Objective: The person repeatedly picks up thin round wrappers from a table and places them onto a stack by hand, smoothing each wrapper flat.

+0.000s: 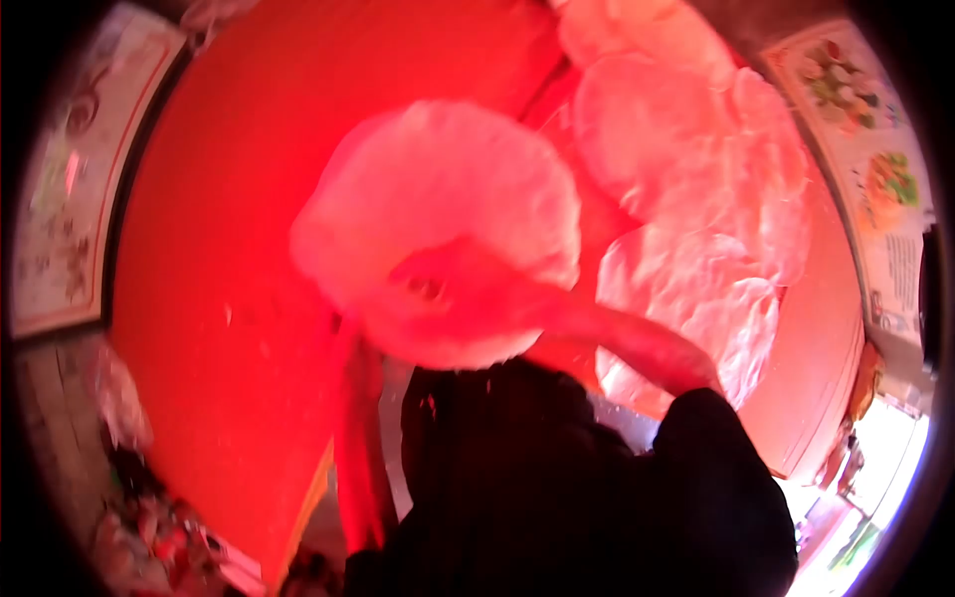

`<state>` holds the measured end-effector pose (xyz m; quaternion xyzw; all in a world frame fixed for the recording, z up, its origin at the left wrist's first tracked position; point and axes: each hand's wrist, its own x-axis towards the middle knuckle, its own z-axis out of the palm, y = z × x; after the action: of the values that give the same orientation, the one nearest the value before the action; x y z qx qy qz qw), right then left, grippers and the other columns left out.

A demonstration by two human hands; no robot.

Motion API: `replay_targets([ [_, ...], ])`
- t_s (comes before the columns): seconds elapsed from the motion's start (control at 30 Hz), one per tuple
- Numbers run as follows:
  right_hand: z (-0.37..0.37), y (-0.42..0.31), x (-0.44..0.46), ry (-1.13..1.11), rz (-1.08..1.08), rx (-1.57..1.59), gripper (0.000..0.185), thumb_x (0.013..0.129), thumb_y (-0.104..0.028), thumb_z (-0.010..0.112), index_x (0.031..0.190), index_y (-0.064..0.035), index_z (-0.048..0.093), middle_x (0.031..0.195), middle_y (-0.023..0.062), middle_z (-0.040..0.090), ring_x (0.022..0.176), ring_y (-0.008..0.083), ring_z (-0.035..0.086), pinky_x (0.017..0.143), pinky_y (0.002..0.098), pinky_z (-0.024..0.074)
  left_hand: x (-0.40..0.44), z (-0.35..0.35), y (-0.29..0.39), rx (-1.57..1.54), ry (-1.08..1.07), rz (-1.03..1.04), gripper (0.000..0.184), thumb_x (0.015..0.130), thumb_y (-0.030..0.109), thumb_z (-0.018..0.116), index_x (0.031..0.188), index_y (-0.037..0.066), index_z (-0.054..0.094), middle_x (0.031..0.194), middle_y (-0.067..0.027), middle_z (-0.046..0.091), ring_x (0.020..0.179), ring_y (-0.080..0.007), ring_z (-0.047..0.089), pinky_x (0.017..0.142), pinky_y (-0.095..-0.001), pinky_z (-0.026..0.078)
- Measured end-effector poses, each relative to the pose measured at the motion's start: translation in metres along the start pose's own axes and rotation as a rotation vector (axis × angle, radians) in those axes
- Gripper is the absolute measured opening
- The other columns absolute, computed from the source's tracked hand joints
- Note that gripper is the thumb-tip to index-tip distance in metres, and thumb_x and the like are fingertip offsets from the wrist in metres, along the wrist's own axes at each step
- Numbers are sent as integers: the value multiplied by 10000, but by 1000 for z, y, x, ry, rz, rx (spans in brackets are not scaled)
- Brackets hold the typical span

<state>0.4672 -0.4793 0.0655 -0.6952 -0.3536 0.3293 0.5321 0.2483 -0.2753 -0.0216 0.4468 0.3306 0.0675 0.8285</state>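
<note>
The person's dark clothing [517, 478] filled the near middle, with the bare left forearm [363, 458] and right forearm [657, 348] reaching out from it. The right hand [463, 294] lay across the near part of a pale, round, flat sheet [453, 189], fingers towards the left; blur hid them, so whether they pinched it or only rested on it could not be told. The left hand [346, 333] was mostly hidden at the sheet's near left edge, and its grip could not be told either. Most of the sheet spread beyond the right hand, over the red-lit table [229, 239]; whether it touched the tabletop was unclear.

To the left, beside the table, a pale, filmy bundle [124, 398] might have been a bag, its contents too blurred to name. On the table's right side, apart from the held-out round, lay other pale sheets [691, 169], wrinkled and overlapping, the nearest just beyond the right forearm. Past the table's edges stood a printed panel [90, 169] on the left and a food-picture panel [865, 169] on the right.
</note>
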Motion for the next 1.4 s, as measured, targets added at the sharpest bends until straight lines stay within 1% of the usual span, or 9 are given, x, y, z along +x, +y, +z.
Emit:
replay_targets([
  [0.1, -11, -49, 2, -46, 175, -2, 336, 857, -63, 704, 1192, -47, 706, 977, 82, 739, 881, 160, 708, 800, 289, 579, -2, 0, -3, 22, 143, -19, 409, 1015, 183, 592, 1383, 21, 512, 1238, -70, 639, 1076, -220, 644, 867, -396, 557],
  [0.2, -5, -81, 12, 158, 483, -22, 172, 837, -119, 712, 982, -29, 738, 822, 88, 725, 809, 182, 698, 726, 310, 539, 2, 1, -6, 25, 207, -13, 413, 1016, 184, 590, 1386, 21, 509, 1240, -70, 637, 1075, -221, 644, 866, -398, 557],
  [0.4, 50, -44, -3, 200, -46, -331, 238, 789, -228, 809, 867, -28, 706, 713, 79, 648, 731, 162, 650, 658, 310, 507, 4, 2, -13, 29, 275, -30, 420, 1016, 186, 587, 1394, 22, 503, 1244, -71, 634, 1074, -223, 643, 864, -403, 557],
  [0.5, 25, -35, 4, 127, 269, 10, 317, 779, -312, 823, 899, -43, 706, 717, 94, 645, 729, 190, 657, 673, 335, 525, 6, -1, -14, 31, 315, -25, 423, 1017, 187, 585, 1397, 22, 500, 1246, -71, 632, 1073, -224, 642, 863, -405, 557],
  [0.63, 42, -53, 0, 187, -51, -399, 317, 778, -187, 808, 1031, -26, 704, 877, 57, 702, 733, 129, 644, 676, 273, 525, 10, -1, -17, 37, 337, -30, 428, 1017, 188, 583, 1402, 23, 496, 1248, -72, 630, 1073, -226, 642, 862, -408, 557],
  [0.73, 21, -54, 6, 156, 224, -283, 270, 796, -165, 761, 1023, -30, 704, 841, 77, 690, 716, 170, 652, 669, 293, 532, 11, -1, -20, 40, 361, -24, 431, 1017, 189, 581, 1406, 23, 494, 1250, -72, 629, 1072, -227, 641, 861, -410, 557],
  [1.1, 18, 71, 9, 621, -220, 94, 153, 825, -135, 688, 927, -21, 693, 756, 150, 666, 704, 246, 690, 648, 374, 549, 3, 1, -33, 59, 345, -3, 444, 1018, 192, 575, 1419, 24, 483, 1257, -73, 623, 1070, -231, 640, 858, -419, 558],
  [1.3, 127, 108, 47, 972, -617, 360, 136, 857, -144, 709, 895, -13, 695, 798, 153, 676, 748, 240, 694, 674, 389, 560, -5, -7, -40, 20, 169, 8, 451, 1019, 194, 572, 1426, 25, 477, 1261, -74, 620, 1069, -234, 639, 856, -423, 558],
  [1.4, 22, 167, 50, 1072, -846, 529, 141, 873, -148, 719, 878, -9, 697, 819, 154, 682, 770, 237, 697, 688, 396, 566, -5, -17, -41, -3, 120, 32, 455, 1019, 195, 570, 1430, 25, 475, 1263, -74, 619, 1068, -235, 638, 855, -426, 558],
])
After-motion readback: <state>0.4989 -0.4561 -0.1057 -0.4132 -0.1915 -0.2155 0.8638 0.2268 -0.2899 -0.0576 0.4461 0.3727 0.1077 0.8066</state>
